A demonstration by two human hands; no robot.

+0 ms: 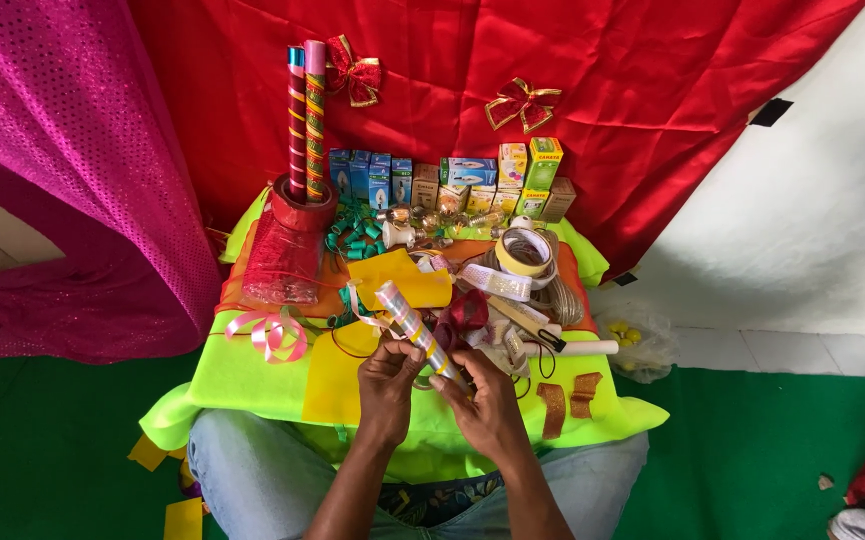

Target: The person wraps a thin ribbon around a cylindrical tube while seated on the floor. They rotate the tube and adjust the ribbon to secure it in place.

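Observation:
Both my hands grip a slim tube point(407, 320) wrapped in shiny striped paper, tilted with its far end up and to the left. My left hand point(388, 385) holds its middle from the left. My right hand point(484, 400) holds the near end from the right. They work above a small table covered in neon yellow-green cloth point(242, 375), over a yellow sheet point(337, 375). My jeans-clad knees show below the table.
The table carries pink curled ribbon point(270, 333), a red mesh bundle point(282, 262), two tall wrapped tubes point(305, 120) standing in a red tape roll, small boxes point(452, 180), tape rolls point(524, 252), gold ribbon strips point(567, 397) and scissors point(532, 325). Red cloth with bows hangs behind.

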